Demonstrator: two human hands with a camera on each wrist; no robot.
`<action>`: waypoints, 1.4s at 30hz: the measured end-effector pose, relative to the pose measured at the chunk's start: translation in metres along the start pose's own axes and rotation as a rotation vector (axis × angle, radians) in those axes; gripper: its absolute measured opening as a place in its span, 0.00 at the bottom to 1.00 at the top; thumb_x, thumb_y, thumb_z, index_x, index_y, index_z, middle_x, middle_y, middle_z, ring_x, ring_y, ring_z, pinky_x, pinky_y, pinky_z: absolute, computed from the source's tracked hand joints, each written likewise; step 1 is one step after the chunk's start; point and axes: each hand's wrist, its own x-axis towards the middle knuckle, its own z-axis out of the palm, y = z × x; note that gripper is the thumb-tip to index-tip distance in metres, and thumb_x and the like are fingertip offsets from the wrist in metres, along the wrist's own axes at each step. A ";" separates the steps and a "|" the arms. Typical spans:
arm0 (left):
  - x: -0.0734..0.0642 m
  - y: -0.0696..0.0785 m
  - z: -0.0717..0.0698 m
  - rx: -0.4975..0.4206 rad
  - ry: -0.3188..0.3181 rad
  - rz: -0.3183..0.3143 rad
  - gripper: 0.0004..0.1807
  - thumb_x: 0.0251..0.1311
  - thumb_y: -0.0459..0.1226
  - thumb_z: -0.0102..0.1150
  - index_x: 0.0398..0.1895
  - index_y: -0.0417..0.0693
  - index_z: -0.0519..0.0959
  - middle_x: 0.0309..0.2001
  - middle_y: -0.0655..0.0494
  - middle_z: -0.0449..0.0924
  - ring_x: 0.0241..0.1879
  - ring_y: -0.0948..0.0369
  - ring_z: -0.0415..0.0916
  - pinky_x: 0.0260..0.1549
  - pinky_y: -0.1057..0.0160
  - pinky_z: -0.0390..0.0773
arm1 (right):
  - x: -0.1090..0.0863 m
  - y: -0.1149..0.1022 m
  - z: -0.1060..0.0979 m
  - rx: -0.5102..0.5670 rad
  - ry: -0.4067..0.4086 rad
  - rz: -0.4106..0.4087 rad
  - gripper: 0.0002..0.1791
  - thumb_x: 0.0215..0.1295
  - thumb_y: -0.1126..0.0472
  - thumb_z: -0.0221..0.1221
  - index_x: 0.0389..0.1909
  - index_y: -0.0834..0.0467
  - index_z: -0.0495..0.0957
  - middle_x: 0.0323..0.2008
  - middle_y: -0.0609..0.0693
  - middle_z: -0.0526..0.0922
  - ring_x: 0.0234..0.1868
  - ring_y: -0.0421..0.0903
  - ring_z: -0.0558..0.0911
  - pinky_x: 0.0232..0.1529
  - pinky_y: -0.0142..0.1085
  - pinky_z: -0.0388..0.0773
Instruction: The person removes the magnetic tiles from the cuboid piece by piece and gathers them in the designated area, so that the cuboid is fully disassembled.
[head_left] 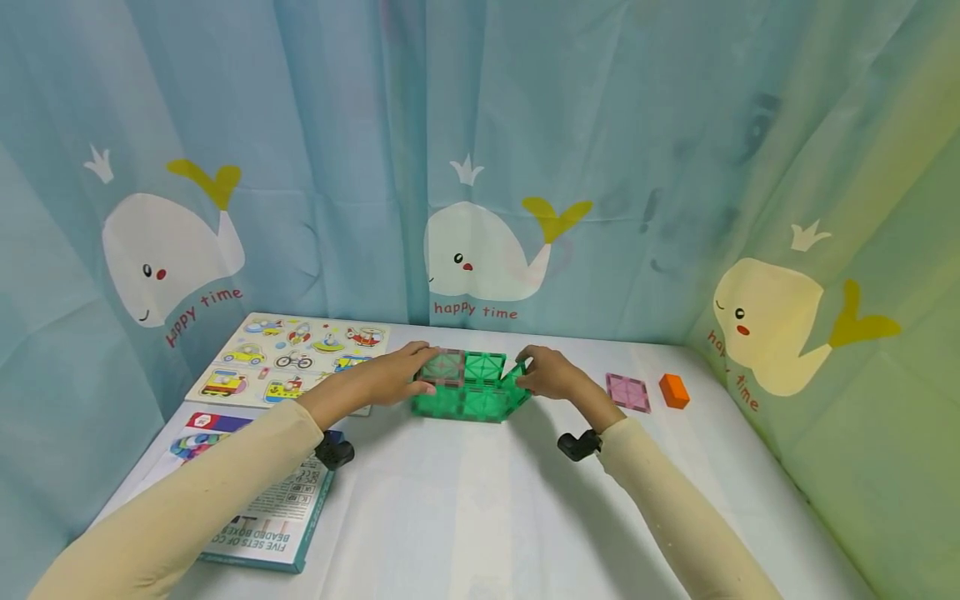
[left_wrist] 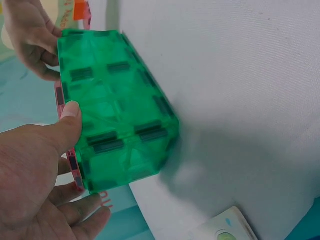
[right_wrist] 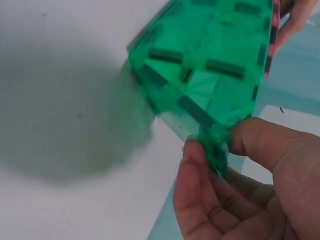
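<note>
A box-like shape of see-through green magnetic tiles [head_left: 480, 403] stands on the white table between the two hands. One pink magnetic tile [head_left: 444, 367] sits along its top left side; the pink edge also shows in the left wrist view. My left hand [head_left: 401, 375] grips this end, with the thumb [left_wrist: 72, 112] on the green face and the fingers round behind the pink edge. At the other end my right hand [head_left: 551, 373] pinches the corner of a slanted green tile [right_wrist: 192, 112] between thumb and fingertips. That tile leans out from the shape, leaving a gap beside it.
Right of the hands lie a loose pink tile [head_left: 628, 392] and an orange block [head_left: 674, 391]. A picture puzzle board [head_left: 300, 337] lies at the back left, with a beaded-box package [head_left: 258, 533] in front, partly under the left sleeve. A whale-print curtain [head_left: 360, 242] surrounds the table.
</note>
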 end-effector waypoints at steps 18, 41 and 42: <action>-0.003 0.000 -0.001 -0.035 -0.011 0.002 0.41 0.81 0.51 0.52 0.87 0.48 0.49 0.84 0.38 0.46 0.81 0.40 0.55 0.74 0.39 0.66 | -0.022 0.056 -0.046 0.055 0.119 -0.006 0.25 0.79 0.66 0.59 0.70 0.67 0.65 0.53 0.71 0.80 0.46 0.60 0.89 0.52 0.54 0.85; -0.001 -0.001 0.001 -0.028 -0.014 0.006 0.40 0.82 0.52 0.51 0.87 0.49 0.48 0.84 0.38 0.45 0.79 0.40 0.59 0.72 0.39 0.68 | -0.022 0.143 -0.039 0.011 0.051 0.194 0.26 0.78 0.61 0.60 0.70 0.68 0.69 0.60 0.75 0.77 0.51 0.61 0.79 0.54 0.49 0.80; -0.001 -0.002 0.001 -0.028 -0.014 0.005 0.41 0.82 0.52 0.51 0.87 0.49 0.48 0.84 0.38 0.45 0.79 0.40 0.59 0.73 0.39 0.68 | -0.020 0.143 -0.038 -0.013 0.043 0.193 0.26 0.78 0.62 0.60 0.70 0.69 0.69 0.60 0.75 0.77 0.52 0.62 0.80 0.55 0.51 0.81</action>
